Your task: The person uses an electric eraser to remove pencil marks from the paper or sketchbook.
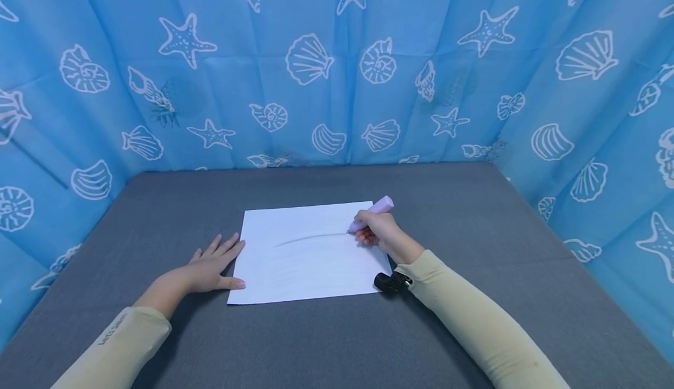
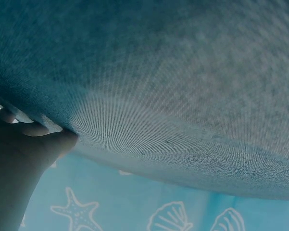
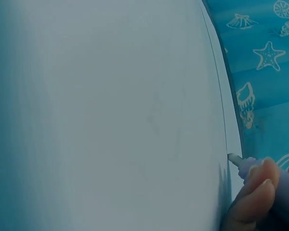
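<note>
A white sheet of paper (image 1: 300,272) lies on the grey table, with one thin, slightly curved grey line (image 1: 310,237) across its upper half. My right hand (image 1: 383,231) grips a thick light-purple marker (image 1: 381,205), its tip touching the paper at the line's right end. In the right wrist view the marker (image 3: 284,190) sits between finger and thumb, and the line runs up from its tip. My left hand (image 1: 210,269) rests with spread fingers at the paper's left edge; the thumb and fingertips touch it. The left wrist view shows that hand (image 2: 19,149) at the side, partly dark.
Grey cloth covers the table (image 1: 316,348). A blue curtain (image 1: 337,102) with white shells and starfish hangs behind and along both sides. A small black device (image 1: 391,282) is at the right wrist, over the paper's lower right corner.
</note>
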A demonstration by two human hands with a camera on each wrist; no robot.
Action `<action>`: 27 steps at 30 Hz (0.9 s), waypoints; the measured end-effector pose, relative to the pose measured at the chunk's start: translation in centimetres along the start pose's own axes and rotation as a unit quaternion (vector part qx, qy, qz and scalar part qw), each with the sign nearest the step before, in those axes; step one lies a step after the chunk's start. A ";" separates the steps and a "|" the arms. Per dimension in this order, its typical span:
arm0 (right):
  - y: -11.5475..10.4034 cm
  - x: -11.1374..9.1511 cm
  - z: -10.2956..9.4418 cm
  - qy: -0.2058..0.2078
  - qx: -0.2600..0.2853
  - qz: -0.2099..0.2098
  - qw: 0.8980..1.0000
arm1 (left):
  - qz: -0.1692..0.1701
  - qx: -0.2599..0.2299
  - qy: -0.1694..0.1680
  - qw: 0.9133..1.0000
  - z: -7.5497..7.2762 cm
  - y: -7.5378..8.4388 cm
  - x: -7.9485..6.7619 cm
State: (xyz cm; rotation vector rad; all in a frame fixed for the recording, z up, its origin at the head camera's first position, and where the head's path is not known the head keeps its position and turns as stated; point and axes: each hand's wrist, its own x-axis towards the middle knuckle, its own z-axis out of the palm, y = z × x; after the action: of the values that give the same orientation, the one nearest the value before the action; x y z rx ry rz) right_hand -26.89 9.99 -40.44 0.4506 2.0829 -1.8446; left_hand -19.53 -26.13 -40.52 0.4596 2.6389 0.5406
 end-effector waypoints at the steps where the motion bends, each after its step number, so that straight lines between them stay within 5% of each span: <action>1: 0.0 0.0 0.0 -0.001 0.001 0.000 1.000 | 0.000 0.000 0.000 1.000 0.0 0.0 0.0; 27: -0.1 -0.2 0.1 -0.007 0.007 -0.003 1.000 | 0.014 -0.004 0.001 1.000 0.5 -1.2 0.6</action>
State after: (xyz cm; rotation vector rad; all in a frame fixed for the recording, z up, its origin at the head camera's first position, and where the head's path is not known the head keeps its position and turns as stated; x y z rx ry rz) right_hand -26.78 9.86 -40.29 0.4353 2.0660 -1.8621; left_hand -20.11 -26.80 -41.61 0.4946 2.6359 0.5594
